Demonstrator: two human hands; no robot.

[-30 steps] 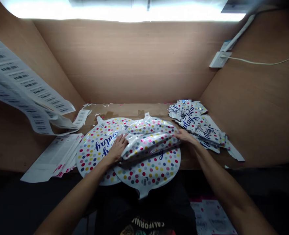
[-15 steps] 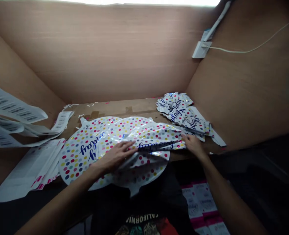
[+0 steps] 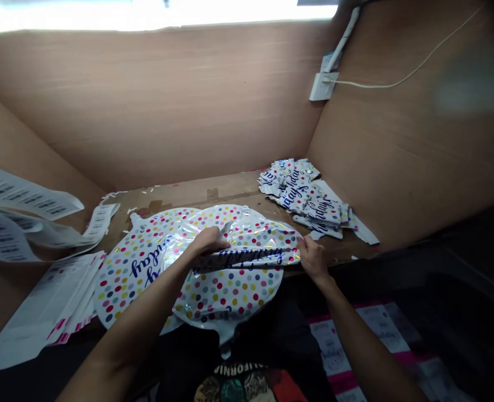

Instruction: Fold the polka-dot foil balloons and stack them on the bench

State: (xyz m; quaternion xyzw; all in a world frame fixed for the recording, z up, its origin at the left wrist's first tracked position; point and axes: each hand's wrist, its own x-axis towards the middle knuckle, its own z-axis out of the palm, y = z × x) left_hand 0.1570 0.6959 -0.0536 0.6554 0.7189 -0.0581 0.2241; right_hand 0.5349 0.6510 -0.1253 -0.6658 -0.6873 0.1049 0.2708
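Head view: foil balloons (image 3: pixel 230 296) on wooden bench (image 3: pixel 180 192) between plywood walls (image 3: pixel 146 111)

Harsh white light burns out the frame's top edge beyond the left hand (image 3: pixel 208 241), glare streaks the foil balloon (image 3: pixel 238 290), and the wide lens bends the darker edges.

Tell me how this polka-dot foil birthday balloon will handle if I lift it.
It will probably feel light and floppy: the polka-dot foil balloon folds softly between your left hand and right hand. Its glossy film looks slippery, so it may slide.

"birthday" on balloon (image 3: pixel 247 258), "CALIFORNIA" on shirt (image 3: pixel 241 371)
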